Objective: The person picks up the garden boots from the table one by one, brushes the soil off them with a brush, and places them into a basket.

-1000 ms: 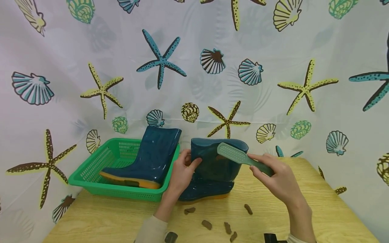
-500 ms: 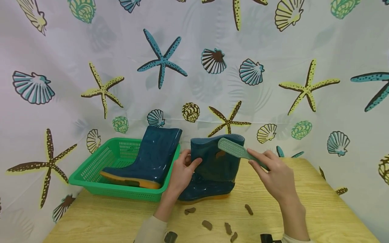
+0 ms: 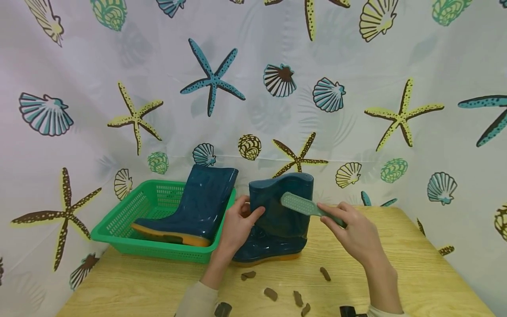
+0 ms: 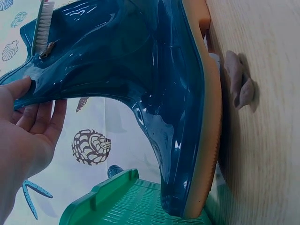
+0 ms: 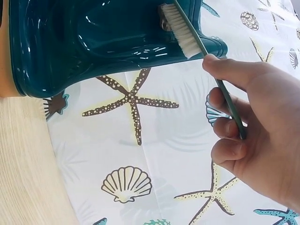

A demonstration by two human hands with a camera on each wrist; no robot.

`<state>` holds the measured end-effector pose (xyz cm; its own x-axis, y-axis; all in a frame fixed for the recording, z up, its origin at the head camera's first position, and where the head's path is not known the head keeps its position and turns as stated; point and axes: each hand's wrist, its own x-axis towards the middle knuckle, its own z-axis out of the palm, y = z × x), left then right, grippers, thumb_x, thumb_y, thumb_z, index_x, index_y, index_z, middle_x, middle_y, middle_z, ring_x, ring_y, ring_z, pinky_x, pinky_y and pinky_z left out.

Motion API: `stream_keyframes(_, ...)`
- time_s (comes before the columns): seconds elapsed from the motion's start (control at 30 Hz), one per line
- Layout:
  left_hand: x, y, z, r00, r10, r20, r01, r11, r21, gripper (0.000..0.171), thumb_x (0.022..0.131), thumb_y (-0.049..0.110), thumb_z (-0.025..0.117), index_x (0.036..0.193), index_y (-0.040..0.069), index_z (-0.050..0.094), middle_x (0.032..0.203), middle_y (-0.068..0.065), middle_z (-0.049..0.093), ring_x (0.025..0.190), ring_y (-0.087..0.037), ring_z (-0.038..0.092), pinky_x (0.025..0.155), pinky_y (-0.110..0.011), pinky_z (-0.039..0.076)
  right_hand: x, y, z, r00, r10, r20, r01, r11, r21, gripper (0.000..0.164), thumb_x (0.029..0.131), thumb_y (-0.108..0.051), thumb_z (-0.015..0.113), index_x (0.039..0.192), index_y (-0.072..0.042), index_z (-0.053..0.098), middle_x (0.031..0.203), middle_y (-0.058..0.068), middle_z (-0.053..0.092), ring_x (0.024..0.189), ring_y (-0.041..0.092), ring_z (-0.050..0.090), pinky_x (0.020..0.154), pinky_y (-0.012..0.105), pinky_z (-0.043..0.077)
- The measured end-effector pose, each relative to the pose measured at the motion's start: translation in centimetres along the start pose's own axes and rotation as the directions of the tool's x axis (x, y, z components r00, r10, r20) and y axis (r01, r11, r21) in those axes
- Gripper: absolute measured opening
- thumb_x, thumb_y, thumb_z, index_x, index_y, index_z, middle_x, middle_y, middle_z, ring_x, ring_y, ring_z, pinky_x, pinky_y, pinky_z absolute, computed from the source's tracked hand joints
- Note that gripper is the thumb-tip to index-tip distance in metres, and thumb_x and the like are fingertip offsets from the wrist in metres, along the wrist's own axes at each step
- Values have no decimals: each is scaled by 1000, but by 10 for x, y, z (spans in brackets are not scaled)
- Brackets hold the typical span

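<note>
A dark blue rubber boot [image 3: 293, 226] with an orange sole stands upright on the wooden table. My left hand [image 3: 236, 226] grips the upper shaft at its left side, thumb in front and fingers behind. In my right hand [image 3: 354, 231] is a green scrub brush [image 3: 300, 204], held by its handle. The brush's white bristles [image 5: 180, 29] are against the shaft, beside a brown mud-like lump [image 5: 165, 18] stuck below the boot's top. That lump is also seen next to the bristles in the left wrist view; the brush head hides it in the head view.
A second blue boot [image 3: 207, 200] leans in a green plastic basket [image 3: 152, 250] to the left. Several brown lumps [image 3: 271, 293] lie on the table [image 3: 368, 273] in front of the standing boot. A white curtain [image 3: 277, 119] with shells and starfish hangs behind.
The brush rises slightly, then moves down over the shaft, covering the brown patch seen half a second ago. The boot's top opening has narrowed from its wide shape. My left hand keeps its grip.
</note>
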<state>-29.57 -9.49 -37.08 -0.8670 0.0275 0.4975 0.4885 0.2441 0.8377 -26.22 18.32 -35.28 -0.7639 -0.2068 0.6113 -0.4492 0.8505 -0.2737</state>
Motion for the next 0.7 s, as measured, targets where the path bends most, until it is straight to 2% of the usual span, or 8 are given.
stream_keyframes(0.07, 1, -3, 1, 1000, 6, -2, -6, 1000, 7, 19, 92, 12, 71, 98, 0, 57, 61, -1, 28, 52, -3, 29, 56, -23, 28, -1, 1, -1, 999, 13, 29, -13, 1000, 6, 34, 92, -28, 71, 126, -25, 70, 85, -10, 56, 60, 1, 33, 49, 23, 29)
stream_keyframes(0.17, 4, -15, 4, 1000, 9, -11, -9, 1000, 25, 20, 92, 14, 71, 97, 1, 57, 61, -1, 26, 50, -2, 27, 56, -23, 27, -1, 2, -2, 996, 24, 81, -24, 1000, -8, 32, 93, -30, 70, 125, -25, 71, 86, -8, 56, 61, 3, 35, 50, 23, 30)
stream_keyframes(0.27, 7, -28, 7, 1000, 9, -26, -8, 999, 38, 20, 92, 17, 72, 97, 4, 58, 60, 0, 26, 49, -2, 26, 55, -23, 25, -1, 3, -3, 991, 28, 130, -25, 999, -26, 31, 93, -31, 69, 124, -25, 71, 83, -7, 52, 60, 4, 36, 50, 23, 31)
stream_keyframes(0.37, 8, -33, 8, 999, 21, -32, -20, 999, 29, 21, 91, 23, 73, 96, 9, 59, 59, 1, 28, 48, -2, 28, 54, -23, 26, -1, 3, -3, 989, 24, 146, -21, 1000, -22, 31, 93, -30, 69, 124, -25, 71, 83, -7, 51, 60, 4, 37, 50, 23, 32)
stream_keyframes(0.47, 8, -36, 7, 999, 36, -28, -36, 999, 11, 21, 91, 28, 74, 96, 13, 60, 58, 1, 31, 48, -5, 32, 53, -23, 29, -2, 3, -5, 995, -5, 96, 2, 1000, 29, 31, 92, -25, 71, 123, -23, 72, 84, -9, 52, 61, 2, 37, 51, 22, 32)
stream_keyframes(0.53, 8, -36, 7, 999, 48, -24, -48, 999, 7, 20, 91, 30, 73, 97, 15, 61, 57, 1, 33, 49, -7, 35, 53, -24, 31, -2, 4, -6, 999, -42, 24, 40, 997, 63, 32, 90, -19, 73, 122, -22, 72, 83, -11, 51, 61, 1, 35, 51, 21, 31)
stream_keyframes(0.63, 8, -37, 6, 998, 61, -18, -61, 998, 15, 21, 91, 33, 73, 96, 16, 61, 57, 2, 34, 49, -10, 37, 53, -24, 32, 0, 3, -5, 991, -101, -91, 109, 990, 88, 37, 85, -12, 77, 121, -21, 73, 81, -13, 50, 59, -1, 31, 49, 19, 29)
stream_keyframes(0.7, 8, -37, 6, 998, 67, -15, -67, 997, 26, 23, 91, 33, 73, 93, 15, 59, 57, 2, 32, 49, -10, 35, 52, -24, 31, 2, 1, -3, 982, -127, -141, 137, 988, 68, 39, 83, -11, 78, 121, -21, 73, 80, -13, 49, 58, -2, 28, 48, 18, 26)
